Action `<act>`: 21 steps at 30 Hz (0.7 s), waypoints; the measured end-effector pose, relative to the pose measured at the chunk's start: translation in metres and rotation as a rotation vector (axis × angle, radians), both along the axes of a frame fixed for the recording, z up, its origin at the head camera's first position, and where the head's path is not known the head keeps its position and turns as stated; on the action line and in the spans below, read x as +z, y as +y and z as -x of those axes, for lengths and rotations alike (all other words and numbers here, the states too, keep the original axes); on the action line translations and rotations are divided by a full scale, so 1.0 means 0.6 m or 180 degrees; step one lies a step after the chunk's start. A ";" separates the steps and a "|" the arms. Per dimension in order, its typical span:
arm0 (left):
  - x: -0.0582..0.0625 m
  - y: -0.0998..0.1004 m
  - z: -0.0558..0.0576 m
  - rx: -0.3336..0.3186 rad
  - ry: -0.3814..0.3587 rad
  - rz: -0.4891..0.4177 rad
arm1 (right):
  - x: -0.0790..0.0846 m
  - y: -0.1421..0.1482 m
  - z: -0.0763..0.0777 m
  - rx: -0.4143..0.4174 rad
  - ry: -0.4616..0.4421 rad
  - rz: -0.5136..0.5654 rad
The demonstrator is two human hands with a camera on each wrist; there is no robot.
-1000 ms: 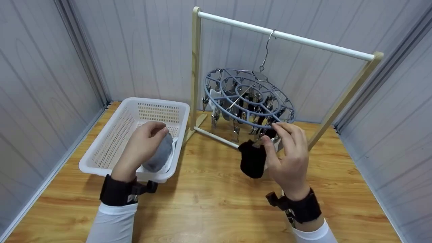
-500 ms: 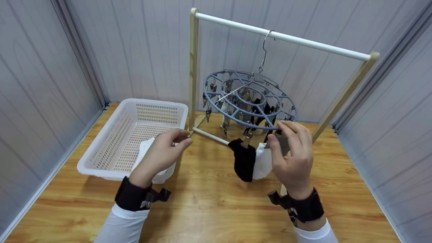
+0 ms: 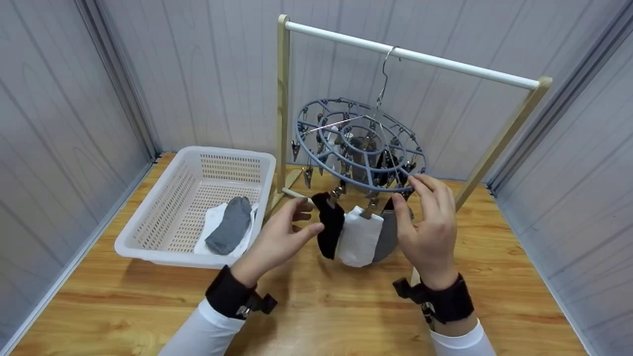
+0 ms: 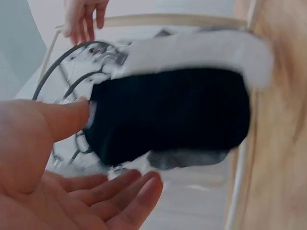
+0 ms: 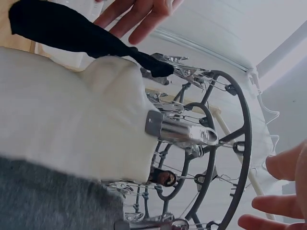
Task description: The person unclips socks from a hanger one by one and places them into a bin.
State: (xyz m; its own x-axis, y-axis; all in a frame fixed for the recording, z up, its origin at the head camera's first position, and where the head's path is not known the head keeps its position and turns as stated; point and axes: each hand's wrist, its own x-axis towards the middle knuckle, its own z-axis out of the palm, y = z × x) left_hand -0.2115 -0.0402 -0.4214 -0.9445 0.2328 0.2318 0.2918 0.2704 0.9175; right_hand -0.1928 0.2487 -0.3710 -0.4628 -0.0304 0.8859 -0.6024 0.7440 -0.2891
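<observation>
A round blue-grey clip hanger (image 3: 368,184) hangs from the rack's white bar. Clipped at its near rim are a black sock (image 3: 330,225), a white sock (image 3: 361,237) and a grey sock (image 3: 387,240). My left hand (image 3: 284,237) is beside the black sock, thumb and fingers spread on either side of its upper end; in the left wrist view this sock (image 4: 172,112) lies just past the thumb tip. My right hand (image 3: 430,225) is at the hanger's right edge, fingers loosely bent, with the fingertips right at the rim. A metal clip (image 5: 187,132) grips the white sock's cuff.
To the left stands a white perforated basket (image 3: 148,207) with a grey sock (image 3: 232,225) lying on white fabric (image 3: 210,222). The rack's wooden posts (image 3: 283,99) flank the hanger. More socks and bare clips (image 3: 307,176) hang under it. Panelled walls enclose the table (image 3: 316,306).
My left hand has moved right, from over the basket to the black sock. The hanger has turned, bringing its near socks leftward and the white and grey ones into view. My right hand has stayed nearly still.
</observation>
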 end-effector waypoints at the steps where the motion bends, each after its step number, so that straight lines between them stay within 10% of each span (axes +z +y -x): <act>1: -0.004 0.005 0.001 0.0001 -0.0020 -0.0053 | -0.001 0.000 0.001 0.0014 -0.0009 -0.0012; 21: -0.028 0.027 0.000 -0.0078 -0.0249 -0.0165 | -0.003 0.000 0.005 -0.0029 -0.0287 -0.0145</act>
State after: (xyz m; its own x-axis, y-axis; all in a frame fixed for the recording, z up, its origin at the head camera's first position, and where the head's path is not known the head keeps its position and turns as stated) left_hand -0.2117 -0.0241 -0.4382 -0.9543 0.2457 0.1700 0.2247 0.2155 0.9503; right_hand -0.1958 0.2489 -0.3730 -0.5410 -0.0650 0.8385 -0.5685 0.7630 -0.3077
